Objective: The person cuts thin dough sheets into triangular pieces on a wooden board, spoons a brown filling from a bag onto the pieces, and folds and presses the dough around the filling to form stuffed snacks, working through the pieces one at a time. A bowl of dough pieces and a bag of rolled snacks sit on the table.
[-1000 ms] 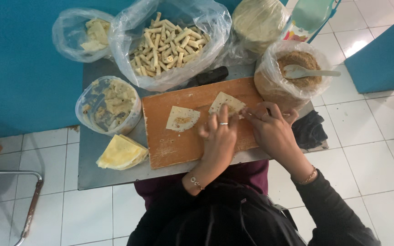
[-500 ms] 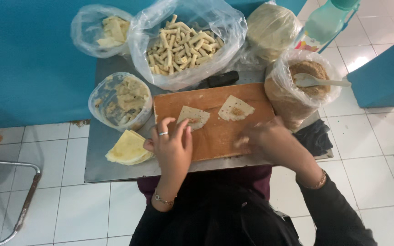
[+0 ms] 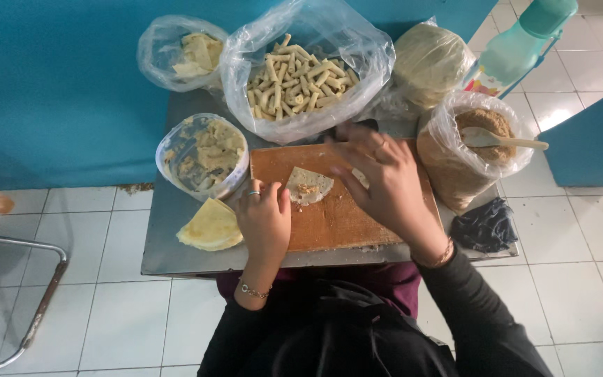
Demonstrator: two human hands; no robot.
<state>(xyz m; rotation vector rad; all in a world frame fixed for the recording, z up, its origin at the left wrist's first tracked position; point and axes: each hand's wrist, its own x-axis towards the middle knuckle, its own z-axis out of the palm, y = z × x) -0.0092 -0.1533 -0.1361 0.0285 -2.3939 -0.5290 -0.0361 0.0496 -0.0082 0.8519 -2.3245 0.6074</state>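
1. My left hand (image 3: pixel 265 222) rests on the near left corner of the wooden cutting board (image 3: pixel 329 223), fingers curled loosely, fingertips just touching the edge of the filled wrapper (image 3: pixel 308 185); it grips nothing.
2. My right hand (image 3: pixel 385 183) hovers over the board's right part, fingers spread and released, just right of the wrapper.
3. The wrapper lies flat near the board's far edge, between my hands.
4. A stack of plain wrappers (image 3: pixel 211 227) sits on the table (image 3: pixel 169 244), left of the board.
5. A bag of finished rolls (image 3: pixel 300 80) stands beyond the board.
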